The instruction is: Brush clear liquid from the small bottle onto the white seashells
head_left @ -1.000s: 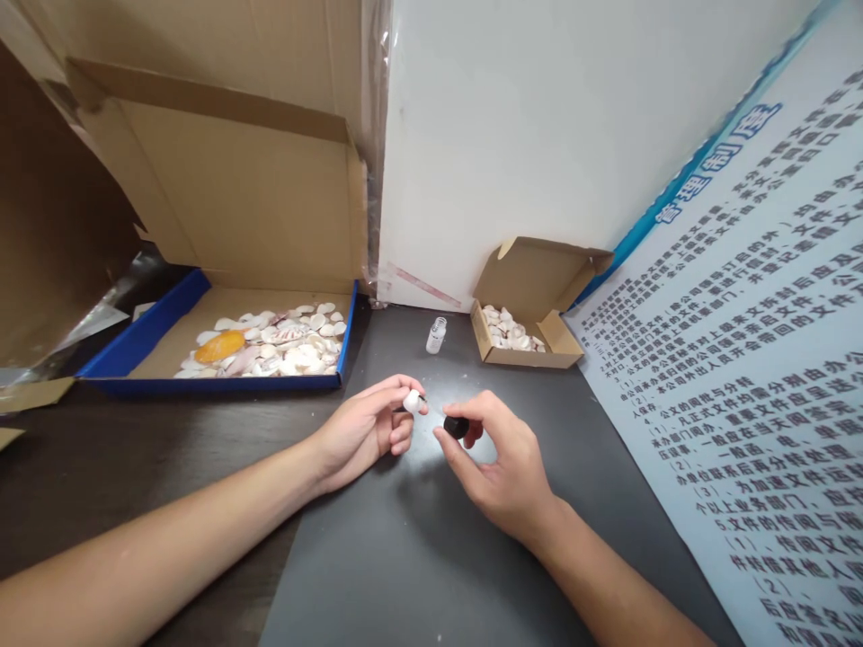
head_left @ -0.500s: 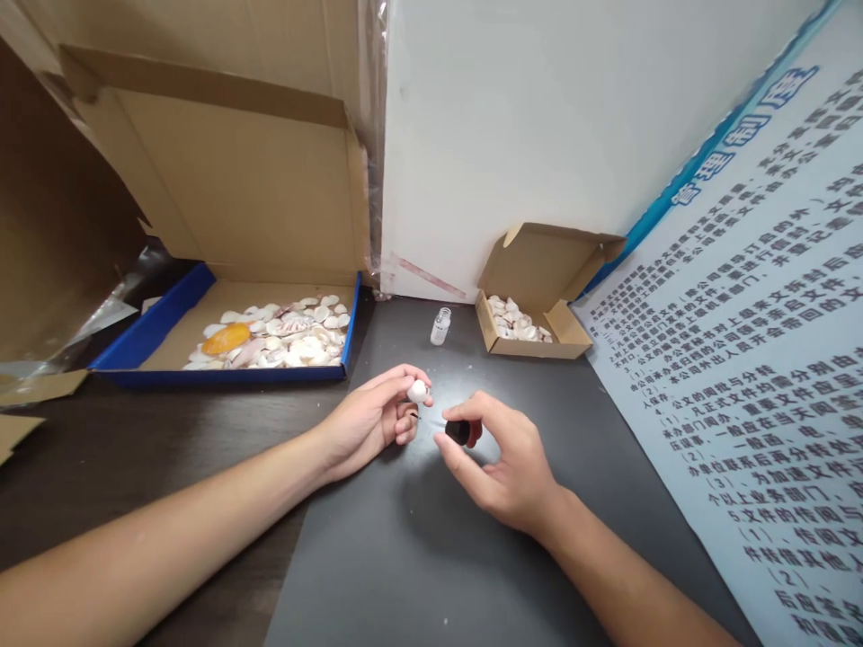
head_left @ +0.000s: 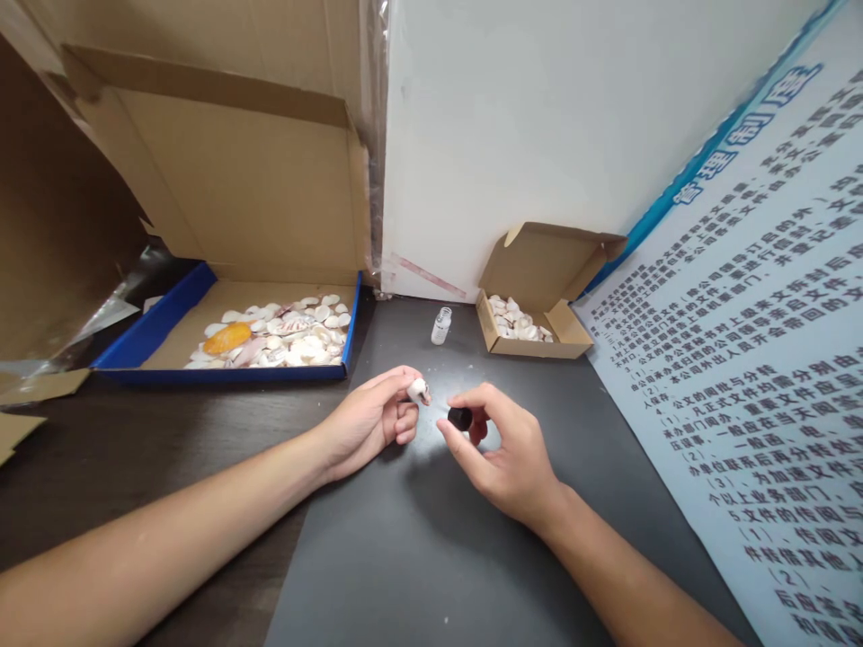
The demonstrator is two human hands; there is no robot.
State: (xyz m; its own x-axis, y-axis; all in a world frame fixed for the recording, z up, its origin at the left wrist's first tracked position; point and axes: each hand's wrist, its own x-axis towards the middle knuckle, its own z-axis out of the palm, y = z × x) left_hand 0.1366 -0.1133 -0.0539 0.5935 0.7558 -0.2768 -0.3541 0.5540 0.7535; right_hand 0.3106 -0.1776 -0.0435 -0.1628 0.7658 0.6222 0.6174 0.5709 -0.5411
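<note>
White and small, the shell point(head_left: 416, 390) sat between the thumb and fingertips of the left hand point(head_left: 378, 420), which was closed in a light pinch with its lower fingers curled beneath. Dark marks showed on the shell's right side, the side that faced the other hand. Just across a narrow gap, to the right and slightly nearer the person, the right hand point(head_left: 507, 456) held a black cap point(head_left: 459, 419) between thumb and forefinger, the grip only as wide as the cap itself. The shell and the cap were near each other but appeared apart; whether anything thin ran from the cap across the gap could not be made out. The cap's long axis was hard to judge, being so short and partly covered by fingers.

Both hands were over the grey mat point(head_left: 404, 557). Beyond them stood a small clear bottle point(head_left: 440, 327), roughly upright, with no cap on its neck, a little closer to the shell than to the cap. Farther left lay a blue-edged box point(head_left: 229, 375) of shells, and to the right a small brown box point(head_left: 539, 347) holding more.
</note>
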